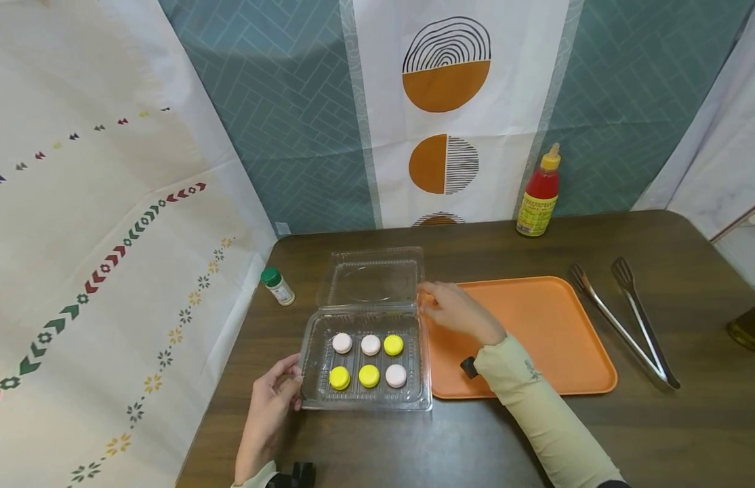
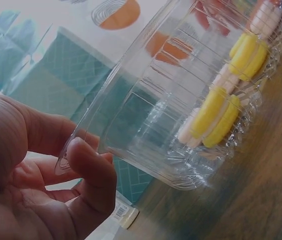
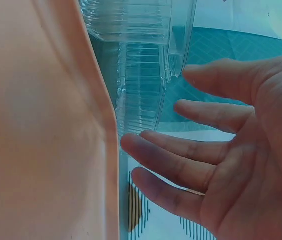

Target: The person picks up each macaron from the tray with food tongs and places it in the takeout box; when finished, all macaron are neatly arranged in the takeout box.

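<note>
A clear plastic clamshell box (image 1: 319, 400) lies with its lid (image 1: 359, 274) folded back, away from the person. Inside sit two rows of macarons: 3 pale pink-white ones, such as this macaron (image 1: 342, 343), and 3 yellow ones, such as this macaron (image 1: 369, 376). My left hand (image 1: 275, 396) pinches the box's left rim between thumb and fingers; the left wrist view shows the rim between them. At the hinge's right end is my right hand (image 1: 459, 313), its fingers (image 3: 166, 160) spread and fairly straight, the thumb close to the plastic edge. Whether it touches is unclear.
An orange tray (image 1: 536, 339) stands against the box's right side, under my right forearm. Metal tongs (image 1: 634, 332) lie to its right. A green-capped shaker (image 1: 278, 286) is at the left, a red sauce bottle (image 1: 538, 196) at the back, a dark glass (image 1: 749, 327) far right.
</note>
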`<state>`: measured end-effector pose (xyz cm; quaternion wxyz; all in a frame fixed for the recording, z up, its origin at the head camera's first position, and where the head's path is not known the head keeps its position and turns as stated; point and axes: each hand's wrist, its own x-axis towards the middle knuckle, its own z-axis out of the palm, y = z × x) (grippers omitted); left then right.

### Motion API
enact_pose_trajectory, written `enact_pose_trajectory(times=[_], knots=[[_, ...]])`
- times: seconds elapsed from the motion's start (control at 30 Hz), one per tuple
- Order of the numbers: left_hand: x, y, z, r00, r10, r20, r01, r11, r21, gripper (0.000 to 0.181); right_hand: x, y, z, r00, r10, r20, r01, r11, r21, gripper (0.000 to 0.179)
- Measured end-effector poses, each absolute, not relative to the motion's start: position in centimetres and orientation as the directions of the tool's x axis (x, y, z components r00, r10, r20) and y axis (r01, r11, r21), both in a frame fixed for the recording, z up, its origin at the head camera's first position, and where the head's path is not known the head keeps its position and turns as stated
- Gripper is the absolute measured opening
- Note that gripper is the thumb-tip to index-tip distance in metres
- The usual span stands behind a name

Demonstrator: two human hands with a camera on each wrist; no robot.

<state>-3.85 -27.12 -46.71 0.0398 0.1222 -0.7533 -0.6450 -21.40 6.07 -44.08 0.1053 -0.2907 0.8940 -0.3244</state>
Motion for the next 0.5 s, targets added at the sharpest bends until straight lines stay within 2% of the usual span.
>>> enact_pose_trajectory(times=[0.2,0.5], knots=[[-3.87,-27.25,-46.76,-0.971,-0.225,-0.080,-0.116,0.151,0.982,0.040,-21.47,6.12,-43.95,-0.795,-0.606,0.005,-0.465,0.604,-0.648,0.046],[-3.83,-27.20,-46.87,-0.971,-0.226,-0.079,-0.113,0.142,0.983,0.041,-21.40,5.80,-43.89,-0.827,-0.561,-0.023,-0.397,0.613,-0.683,0.050]])
